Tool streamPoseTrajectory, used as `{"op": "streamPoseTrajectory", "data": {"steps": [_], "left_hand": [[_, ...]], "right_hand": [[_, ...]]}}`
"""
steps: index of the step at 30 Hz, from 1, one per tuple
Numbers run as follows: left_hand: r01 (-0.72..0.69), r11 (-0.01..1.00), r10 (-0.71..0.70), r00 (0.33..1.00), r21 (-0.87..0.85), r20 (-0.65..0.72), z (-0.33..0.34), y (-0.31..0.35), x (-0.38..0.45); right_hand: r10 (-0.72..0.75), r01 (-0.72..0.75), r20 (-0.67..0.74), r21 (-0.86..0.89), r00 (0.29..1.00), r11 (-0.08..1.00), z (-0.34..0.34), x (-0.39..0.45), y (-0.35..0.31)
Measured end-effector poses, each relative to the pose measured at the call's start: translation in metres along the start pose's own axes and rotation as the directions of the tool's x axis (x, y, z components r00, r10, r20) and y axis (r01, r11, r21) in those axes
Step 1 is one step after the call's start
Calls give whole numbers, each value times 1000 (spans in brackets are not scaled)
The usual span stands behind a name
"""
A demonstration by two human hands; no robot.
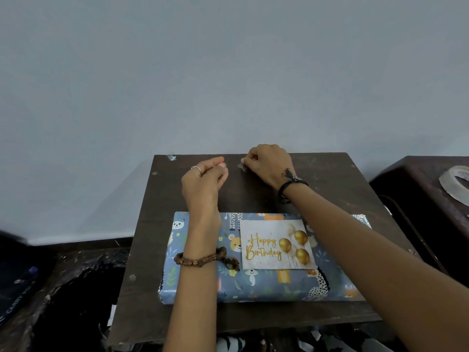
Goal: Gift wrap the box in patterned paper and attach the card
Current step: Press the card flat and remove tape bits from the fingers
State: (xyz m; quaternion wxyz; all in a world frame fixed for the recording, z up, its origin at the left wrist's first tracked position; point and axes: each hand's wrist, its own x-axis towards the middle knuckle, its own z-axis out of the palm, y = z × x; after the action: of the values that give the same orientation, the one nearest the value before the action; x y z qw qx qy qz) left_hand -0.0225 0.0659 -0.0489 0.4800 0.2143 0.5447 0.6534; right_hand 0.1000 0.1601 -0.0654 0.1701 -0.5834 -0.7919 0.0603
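Observation:
The box (256,283), wrapped in blue animal-pattern paper, lies flat on the dark wooden table (330,189). A white "Happy Birthday" card (269,240) with gold balloons rests on top of it. Both hands are beyond the box, near the table's far edge. My right hand (269,165) pinches a small clear piece of tape (243,167) at the tabletop. My left hand (205,181) hovers just to its left, fingers curled together, with nothing seen in it.
A roll of clear tape (455,182) sits on a dark surface at the right. Another scrap of tape (172,157) sticks at the table's far left corner. Dark bags and clutter (63,288) lie on the floor to the left. A plain wall stands behind.

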Motion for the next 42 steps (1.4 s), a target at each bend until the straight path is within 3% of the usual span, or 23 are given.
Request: {"op": "streamPoseTrajectory", "data": {"steps": [5, 10, 14, 16, 18, 20, 22, 25, 30, 32, 36, 42], "left_hand": [[3, 1000, -3, 1000, 12, -6, 1, -1, 1], [8, 1000, -8, 1000, 6, 1, -1, 0, 1], [8, 1000, -8, 1000, -9, -12, 0, 1, -1], [9, 999, -10, 1000, -33, -18, 0, 2, -2], [3, 1000, -3, 1000, -13, -27, 1, 3, -3], [-2, 1000, 3, 999, 23, -37, 2, 3, -3], [-2, 1000, 2, 1000, -8, -28, 2, 4, -5], [30, 994, -27, 999, -109, 34, 1, 8, -8], [64, 994, -47, 979, -84, 197, -1, 10, -16], [55, 998, -45, 967, -32, 250, 1, 9, -19], [19, 1000, -18, 947, -2, 320, 6, 8, -21], [-38, 998, 20, 937, 47, 348, 17, 7, -24]], "right_hand": [[-138, 144, 82, -85, 987, 986, -4, 1, -1], [-319, 341, 121, -281, 940, 897, -4, -1, -2], [-305, 330, 127, -414, 944, 849, 0, 0, -4], [-157, 168, 60, -294, 986, 941, 1, 4, -1], [77, -82, 71, 76, 995, 994, -5, 6, 2], [193, -270, 198, 524, 961, 808, -19, -1, -5], [135, -318, 296, 753, 946, 576, -40, -17, -20], [99, -320, 306, 874, 947, 366, -61, -48, -41], [279, -227, 162, 949, 947, 218, -61, -90, -46], [307, -196, 114, 948, 945, 252, -57, -95, -45], [354, -106, -110, 838, 929, 536, -47, -96, -44], [407, -40, -254, 808, 877, 589, -45, -93, -43]]}}
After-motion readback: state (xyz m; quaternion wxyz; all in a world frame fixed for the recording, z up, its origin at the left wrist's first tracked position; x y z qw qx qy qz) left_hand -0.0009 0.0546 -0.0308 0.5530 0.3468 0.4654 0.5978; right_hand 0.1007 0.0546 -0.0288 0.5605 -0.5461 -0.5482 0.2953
